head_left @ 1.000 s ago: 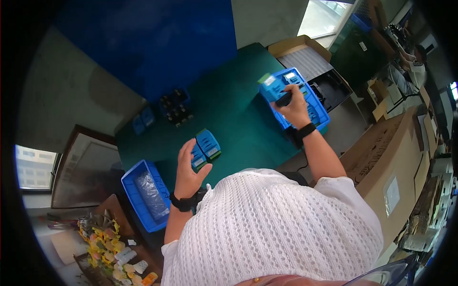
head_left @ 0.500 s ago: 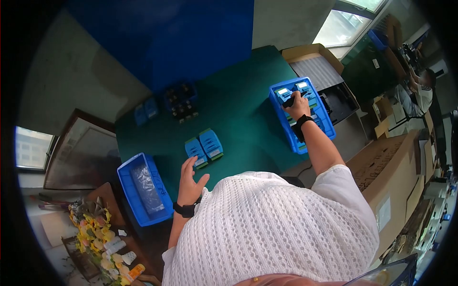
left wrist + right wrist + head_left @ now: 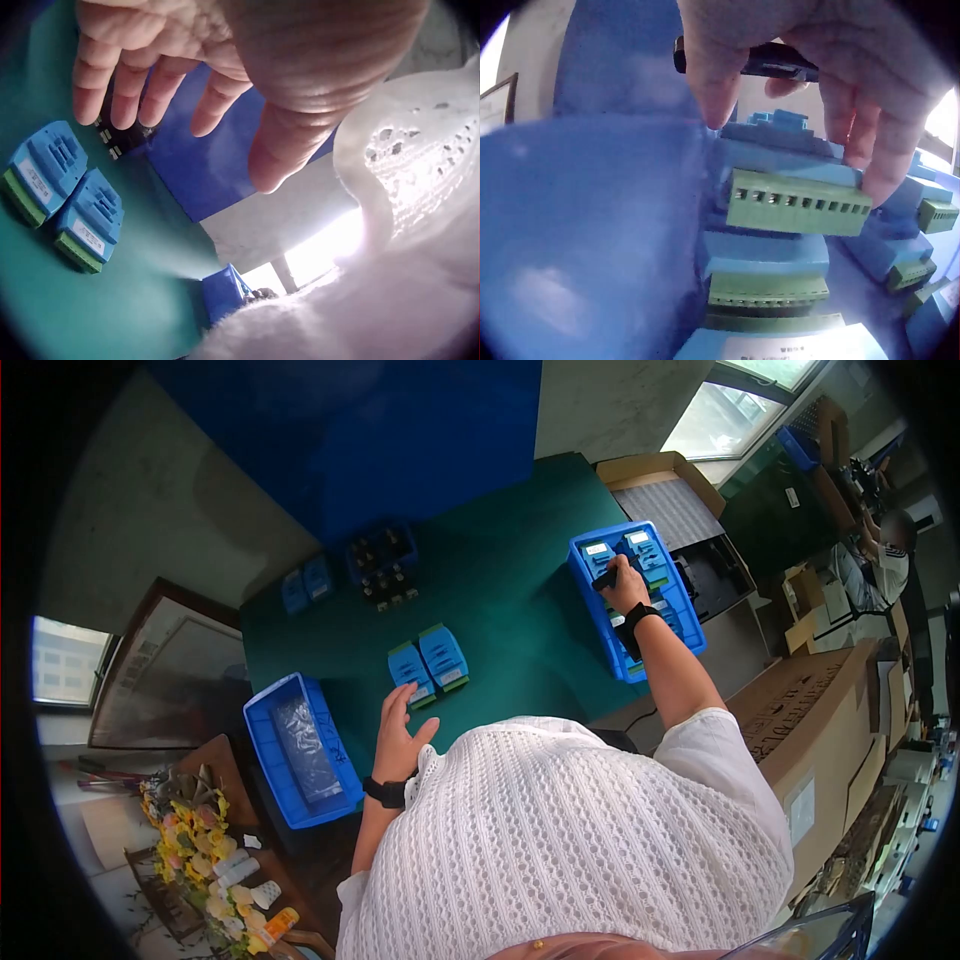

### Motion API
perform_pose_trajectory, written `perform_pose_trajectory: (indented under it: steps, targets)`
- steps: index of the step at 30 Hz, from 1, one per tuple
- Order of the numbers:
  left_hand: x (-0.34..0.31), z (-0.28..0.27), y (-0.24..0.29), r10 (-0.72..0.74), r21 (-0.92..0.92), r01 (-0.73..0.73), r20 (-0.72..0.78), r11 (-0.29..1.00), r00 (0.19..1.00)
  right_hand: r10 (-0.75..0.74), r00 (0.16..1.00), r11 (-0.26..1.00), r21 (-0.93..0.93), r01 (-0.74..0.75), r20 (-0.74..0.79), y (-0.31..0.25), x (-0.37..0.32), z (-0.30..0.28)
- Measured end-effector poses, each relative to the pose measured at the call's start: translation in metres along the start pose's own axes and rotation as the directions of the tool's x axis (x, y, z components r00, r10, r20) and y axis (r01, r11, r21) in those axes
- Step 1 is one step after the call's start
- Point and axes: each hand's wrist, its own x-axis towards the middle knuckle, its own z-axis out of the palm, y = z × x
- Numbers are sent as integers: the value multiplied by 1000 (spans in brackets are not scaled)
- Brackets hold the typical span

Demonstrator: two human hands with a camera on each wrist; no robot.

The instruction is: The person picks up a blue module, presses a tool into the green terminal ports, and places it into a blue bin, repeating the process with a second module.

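Low in the blue bin (image 3: pixel 611 652) at the table's right end, my right hand (image 3: pixel 627 590) grips a blue module (image 3: pixel 784 148) with a green terminal strip (image 3: pixel 799 204). Thumb and fingers flank its sides in the right wrist view, and a slim black object (image 3: pixel 784 61) lies under the palm. Other modules (image 3: pixel 769 253) sit below and beside it. My left hand (image 3: pixel 398 742) is held with spread fingers and nothing in it, near two modules (image 3: pixel 442 656) standing side by side. In the left wrist view those modules (image 3: pixel 91 214) lie left of the hand (image 3: pixel 225 60).
Another blue bin (image 3: pixel 300 750) with clear plastic is at the left. Toward the back left of the green table (image 3: pixel 520 590) stand a container of dark parts (image 3: pixel 382 565) and more blue modules (image 3: pixel 308 584). An open carton (image 3: pixel 655 465) is beyond the right bin.
My right hand has moved from the bin's upper left edge down into the bin, taking the module with it. My left hand now appears lower beside the two modules. The head view has shifted.
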Motion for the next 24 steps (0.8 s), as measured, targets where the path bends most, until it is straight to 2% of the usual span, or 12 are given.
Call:
perform_pose_trajectory:
  steps: [5,8,10,13,15,16,17,19,21,22,23,24]
  targets:
    - [-2,2,-3,-5,3,5,4,1000,1000,-52,998,997,63,50,26,8,4,1]
    - [-4,0,-5,-12,32,12,-2,999,1000,-115,992,985,119,121,-57,15,4,-6]
    - [-4,-3,-16,-33,63,34,-18,997,999,-138,961,977,124,171,-240,5,-3,-24]
    - [-5,-10,-36,-105,22,108,-100,994,989,-193,853,965,64,254,-485,-21,-12,-51]
    - [-3,-11,-60,-135,-126,113,-188,986,973,-215,846,928,168,333,-489,-51,-22,-55]
    - [-1,-13,-61,-166,-120,144,-201,982,965,-207,885,921,222,320,-416,-79,-34,-59]
    - [0,-15,-62,-190,-116,169,-208,979,959,-291,876,849,317,422,-386,-88,-37,-44]
    - [3,-14,-65,-228,-112,208,-212,972,950,-390,898,836,330,438,-202,-118,-54,-10]
    - [8,-9,-70,-228,-103,211,-201,972,953,-600,797,757,271,594,-69,-147,-70,25]
    - [8,-6,-75,-213,-97,197,-193,976,958,-615,786,757,320,569,57,-154,-75,50]
    - [9,-2,-77,-191,-92,177,-177,980,965,-524,815,825,385,413,248,-168,-80,63]
    - [9,2,-77,-212,-140,189,-173,972,962,-496,791,851,383,360,358,-175,-81,85]
